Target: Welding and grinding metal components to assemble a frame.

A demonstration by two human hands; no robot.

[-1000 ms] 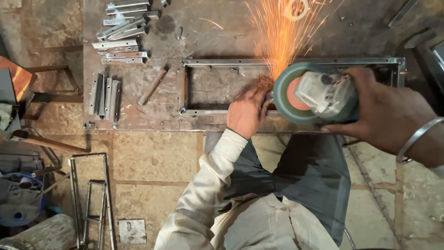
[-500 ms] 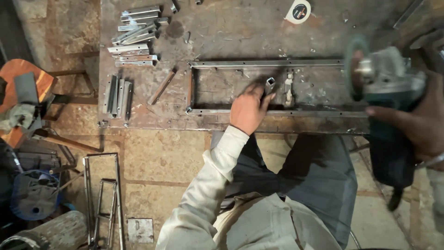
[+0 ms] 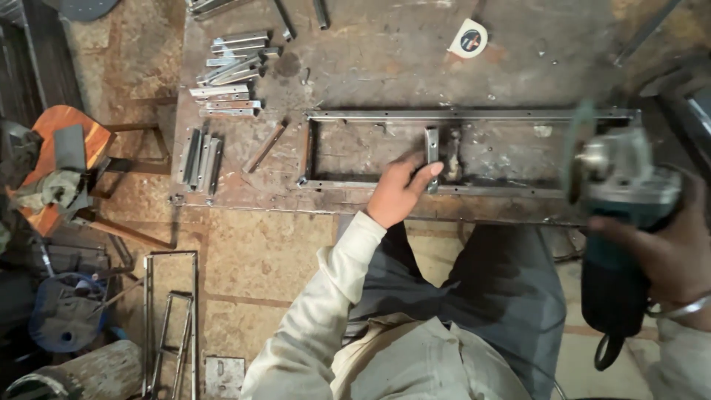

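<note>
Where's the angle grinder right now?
In the head view the angle grinder is at the right, gripped by the right hand, off the long metal frame's right end.

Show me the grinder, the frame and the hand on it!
grinder (image 3: pixel 629 192), head view, on its grey head.
frame (image 3: pixel 474 115), head view, on its far rail.
left hand (image 3: pixel 396 194), head view, on the back of the hand.

A rusty steel table (image 3: pixel 370 44) stands on a worn stone-tile floor (image 3: pixel 252 252). An orange wooden stool (image 3: pixel 63 167) sits to its left, under dim light.
</note>
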